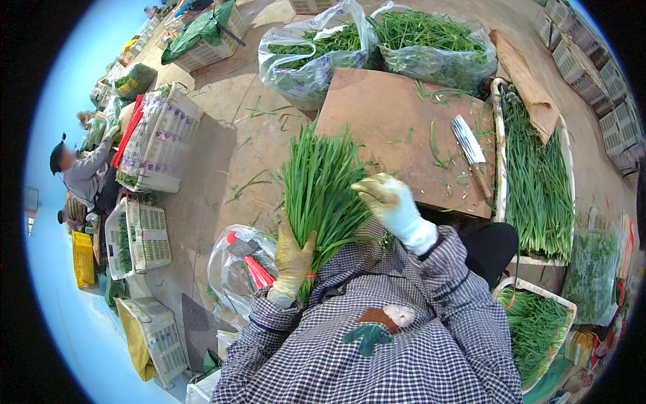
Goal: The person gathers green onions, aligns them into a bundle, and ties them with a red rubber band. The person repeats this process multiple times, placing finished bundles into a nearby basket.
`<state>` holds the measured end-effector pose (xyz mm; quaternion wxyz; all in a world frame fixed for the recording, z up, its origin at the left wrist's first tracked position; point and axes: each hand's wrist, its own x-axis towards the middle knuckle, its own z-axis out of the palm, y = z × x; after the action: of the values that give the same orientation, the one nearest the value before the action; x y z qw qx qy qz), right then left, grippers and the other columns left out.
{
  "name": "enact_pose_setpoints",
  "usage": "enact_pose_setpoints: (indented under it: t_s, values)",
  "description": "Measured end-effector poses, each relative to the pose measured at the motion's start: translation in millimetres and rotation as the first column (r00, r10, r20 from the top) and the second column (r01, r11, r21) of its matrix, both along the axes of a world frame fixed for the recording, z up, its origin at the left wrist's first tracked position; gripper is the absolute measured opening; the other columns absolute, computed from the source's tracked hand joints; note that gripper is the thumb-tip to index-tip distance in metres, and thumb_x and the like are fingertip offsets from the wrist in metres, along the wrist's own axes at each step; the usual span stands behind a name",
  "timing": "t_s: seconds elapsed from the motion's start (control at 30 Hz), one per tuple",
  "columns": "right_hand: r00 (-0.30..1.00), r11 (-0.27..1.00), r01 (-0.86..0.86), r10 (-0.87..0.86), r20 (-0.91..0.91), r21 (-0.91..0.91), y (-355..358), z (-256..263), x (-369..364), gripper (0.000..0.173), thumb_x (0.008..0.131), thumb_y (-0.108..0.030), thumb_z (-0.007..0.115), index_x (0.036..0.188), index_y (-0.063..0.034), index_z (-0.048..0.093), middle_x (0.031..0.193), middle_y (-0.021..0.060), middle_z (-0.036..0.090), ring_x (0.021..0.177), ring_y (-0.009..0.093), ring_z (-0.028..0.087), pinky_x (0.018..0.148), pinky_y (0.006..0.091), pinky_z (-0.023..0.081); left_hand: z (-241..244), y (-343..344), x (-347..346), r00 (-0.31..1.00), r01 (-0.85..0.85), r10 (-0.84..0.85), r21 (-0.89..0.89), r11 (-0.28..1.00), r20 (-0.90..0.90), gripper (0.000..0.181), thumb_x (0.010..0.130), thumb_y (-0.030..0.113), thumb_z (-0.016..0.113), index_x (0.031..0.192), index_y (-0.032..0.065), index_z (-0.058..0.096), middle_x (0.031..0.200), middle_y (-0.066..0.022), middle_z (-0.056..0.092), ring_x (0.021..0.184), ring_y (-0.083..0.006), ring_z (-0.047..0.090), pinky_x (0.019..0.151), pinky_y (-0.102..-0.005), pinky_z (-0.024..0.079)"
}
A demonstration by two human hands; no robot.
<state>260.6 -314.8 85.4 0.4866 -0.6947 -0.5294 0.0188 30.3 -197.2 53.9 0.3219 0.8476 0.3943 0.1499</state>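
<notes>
My left hand, in a yellowish coated glove, is closed around the lower part of a bunch of long green leaves, which look like garlic chives. A red tie circles the bunch near my left wrist. My right hand, in a white glove with a stained yellow coating, is at the right side of the bunch with its fingers bent; whether it pinches any leaves cannot be told. Beyond it, a cleaver with a wooden handle lies on a brown board among leaf scraps.
Right of the board stands a white crate of greens, with another crate below it. Two plastic bags of greens stand behind the board. A clear bag with red strips lies at my left. A co-worker sits beyond stacked crates.
</notes>
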Motion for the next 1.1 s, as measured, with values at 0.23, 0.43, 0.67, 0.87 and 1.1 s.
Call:
enact_pose_setpoints:
  t_s: [0.23, 0.43, 0.67, 0.87, 1.1]
  values:
    - [0.986, 0.824, -0.167, 0.144, -0.084, -0.542, 19, -25, -10, 0.035, 0.078, -0.029, 0.067, 0.106, -0.0082, 0.068, 0.097, 0.0133, 0.068, 0.092, 0.032, 0.064, 0.08, 0.0404, 0.051, 2, 0, 1, 1.0, 0.019, -0.019, 0.116, 0.993, -0.004, 0.088, 0.083, 0.016, 0.069, 0.149, 0.0003, 0.012, 0.134, -0.0253, 0.043, 0.119, -0.039, 0.049, 0.098, -0.0394, 0.042]
    - [0.97, 0.853, -0.17, 0.233, 0.068, -0.494, 26, -29, -28, 0.023, 0.077, -0.028, 0.068, 0.09, -0.0089, 0.069, 0.085, 0.0103, 0.064, 0.083, 0.029, 0.065, 0.072, 0.0386, 0.052, 1, 0, -1, 1.0, -0.003, 0.001, 0.076, 0.997, 0.031, 0.089, 0.081, 0.015, 0.07, 0.149, 0.0007, 0.014, 0.13, -0.0241, 0.046, 0.115, -0.0383, 0.051, 0.096, -0.0393, 0.044]
    - [0.905, 0.958, -0.126, 0.217, 0.367, -0.256, 15, -38, -38, 0.008, 0.073, -0.016, 0.064, 0.075, -0.0084, 0.065, 0.073, 0.0066, 0.057, 0.07, 0.024, 0.061, 0.061, 0.0374, 0.05, -1, -1, 0, 1.0, -0.001, 0.0, 0.081, 0.997, 0.02, 0.089, 0.081, 0.016, 0.07, 0.149, 0.0011, 0.014, 0.131, -0.024, 0.046, 0.116, -0.0381, 0.051, 0.095, -0.0386, 0.044]
    - [0.808, 0.983, 0.006, -0.113, -0.578, -0.184, -12, -57, 34, 0.013, 0.082, -0.016, 0.067, 0.084, -0.0028, 0.068, 0.081, 0.0139, 0.067, 0.073, 0.025, 0.065, 0.068, 0.0304, 0.051, 9, -4, 4, 1.0, -0.01, 0.011, 0.051, 0.999, -0.018, 0.088, 0.081, 0.016, 0.07, 0.147, -0.0012, 0.015, 0.135, -0.0259, 0.042, 0.121, -0.0403, 0.047, 0.1, -0.0394, 0.041]
    - [0.997, 0.979, 0.04, -0.052, -0.057, -0.198, 28, 44, 6, 0.028, 0.085, -0.031, 0.062, 0.107, -0.0125, 0.066, 0.075, 0.015, 0.066, 0.071, 0.033, 0.065, 0.062, 0.0428, 0.051, 9, -10, 6, 0.999, 0.027, -0.023, 0.145, 0.989, -0.034, 0.087, 0.078, 0.017, 0.072, 0.144, -0.0046, 0.02, 0.139, -0.0303, 0.035, 0.126, -0.0453, 0.04, 0.105, -0.0439, 0.035]
